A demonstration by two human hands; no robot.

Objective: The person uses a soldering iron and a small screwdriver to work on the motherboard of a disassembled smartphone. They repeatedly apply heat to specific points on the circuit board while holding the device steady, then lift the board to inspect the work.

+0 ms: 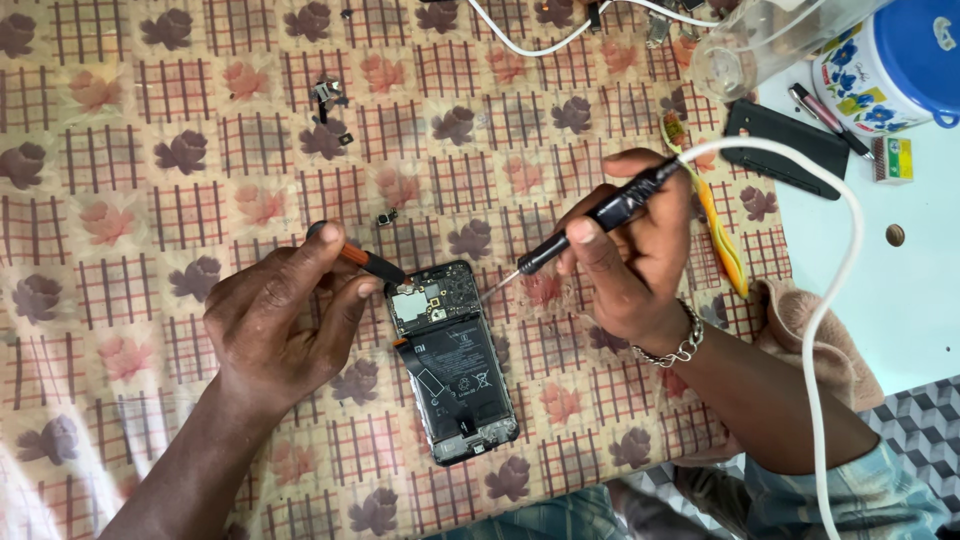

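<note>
The left hand [275, 320] grips a slim orange-and-black tool [362, 260], tip resting on the opened phone [453, 360]. This flat black slab, circuit board and battery exposed, lies between the hands on patterned cloth [150, 200], long axis running toward the wearer, slightly tilted. The right hand [630, 265] pinches a black screwdriver [590, 225], tip pointing left at the phone's upper edge. A white cable [830, 300] crosses the right forearm.

A table under a flower-and-check patterned cloth [150, 200] carries an opened phone [452, 362]. Up-left of the phone lie small loose parts [327, 95]; to its upper right lie a toothbrush [718, 222], a black cover [785, 148] and a pen [825, 115].
</note>
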